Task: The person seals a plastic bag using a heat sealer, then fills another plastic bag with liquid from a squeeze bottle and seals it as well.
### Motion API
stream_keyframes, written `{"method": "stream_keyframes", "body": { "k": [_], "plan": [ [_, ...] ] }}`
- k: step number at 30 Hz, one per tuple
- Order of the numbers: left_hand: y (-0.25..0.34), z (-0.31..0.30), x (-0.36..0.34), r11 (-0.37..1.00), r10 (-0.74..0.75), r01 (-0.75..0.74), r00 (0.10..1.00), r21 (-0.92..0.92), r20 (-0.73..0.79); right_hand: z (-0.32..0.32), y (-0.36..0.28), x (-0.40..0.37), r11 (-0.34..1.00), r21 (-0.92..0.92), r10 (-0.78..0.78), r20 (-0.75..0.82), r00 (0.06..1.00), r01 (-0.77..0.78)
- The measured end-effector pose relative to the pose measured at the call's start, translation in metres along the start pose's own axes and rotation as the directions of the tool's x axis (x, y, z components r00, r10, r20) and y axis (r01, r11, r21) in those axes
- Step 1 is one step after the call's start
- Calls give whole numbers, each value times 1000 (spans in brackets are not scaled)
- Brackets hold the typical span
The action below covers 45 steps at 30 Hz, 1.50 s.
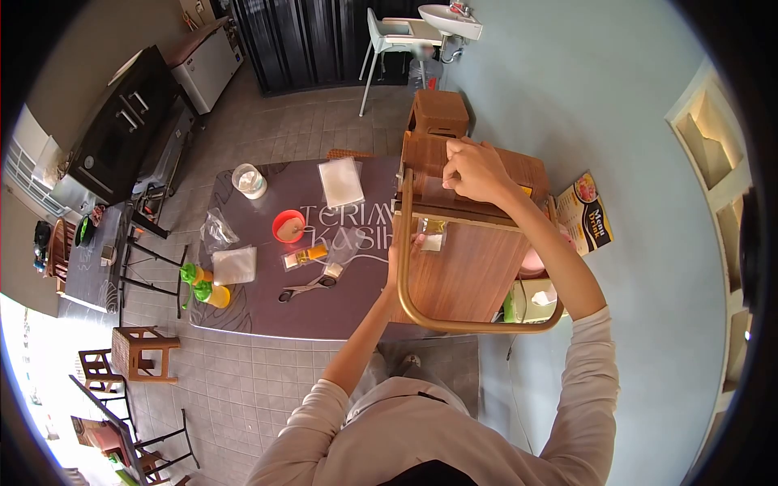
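Observation:
A brown wood-grain box-like device (pixel 462 275) with a bent gold-coloured tube handle (pixel 454 326) stands right in front of me. My right hand (pixel 476 172) is curled into a fist on the wooden top board (pixel 519 166); nothing shows in its fingers. My left hand (pixel 395 263) is at the device's left side, partly behind the tube. Its fingertips pinch the edge of a small clear packet (pixel 433 235) with yellow and white contents, which lies against the wood below the top board's edge. Left of that hand are scissors (pixel 308 288) and another filled packet (pixel 305 257).
On the dark table (pixel 267 312) are a red bowl (pixel 288 227), a clear tub (pixel 250 181), stacks of plastic bags (pixel 341 182), a crumpled bag (pixel 219 230) and green-topped yellow bottles (pixel 212 295). A menu card (pixel 585 212) leans by the wall. A brown stool (pixel 438 113) stands behind.

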<state>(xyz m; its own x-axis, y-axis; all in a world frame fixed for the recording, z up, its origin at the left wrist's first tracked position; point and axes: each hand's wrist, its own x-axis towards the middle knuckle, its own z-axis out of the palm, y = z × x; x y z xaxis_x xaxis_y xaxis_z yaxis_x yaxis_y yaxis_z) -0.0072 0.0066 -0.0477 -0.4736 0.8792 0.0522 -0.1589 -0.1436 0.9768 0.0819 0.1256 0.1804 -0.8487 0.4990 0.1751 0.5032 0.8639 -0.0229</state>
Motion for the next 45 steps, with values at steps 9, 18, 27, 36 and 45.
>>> {"method": "stream_keyframes", "body": {
  "k": [9,18,27,36,45],
  "plan": [
    [17,2,-4,1000,12,-12,1000,-23,-19,-5,0,-1,1000,4,-2,1,1000,2],
    [22,9,-5,999,-12,10,998,-35,-66,-4,1,-2,999,37,-3,-41,999,5],
    [17,9,-4,999,-18,16,997,-31,-75,-5,2,-1,999,33,-14,-43,999,16],
    [28,14,-6,992,9,-17,998,-121,-67,-6,2,0,999,34,-20,-5,1000,21],
    [27,12,-6,999,-22,20,997,-35,-74,-6,2,-1,998,57,-4,23,1000,2]
  ]
}}
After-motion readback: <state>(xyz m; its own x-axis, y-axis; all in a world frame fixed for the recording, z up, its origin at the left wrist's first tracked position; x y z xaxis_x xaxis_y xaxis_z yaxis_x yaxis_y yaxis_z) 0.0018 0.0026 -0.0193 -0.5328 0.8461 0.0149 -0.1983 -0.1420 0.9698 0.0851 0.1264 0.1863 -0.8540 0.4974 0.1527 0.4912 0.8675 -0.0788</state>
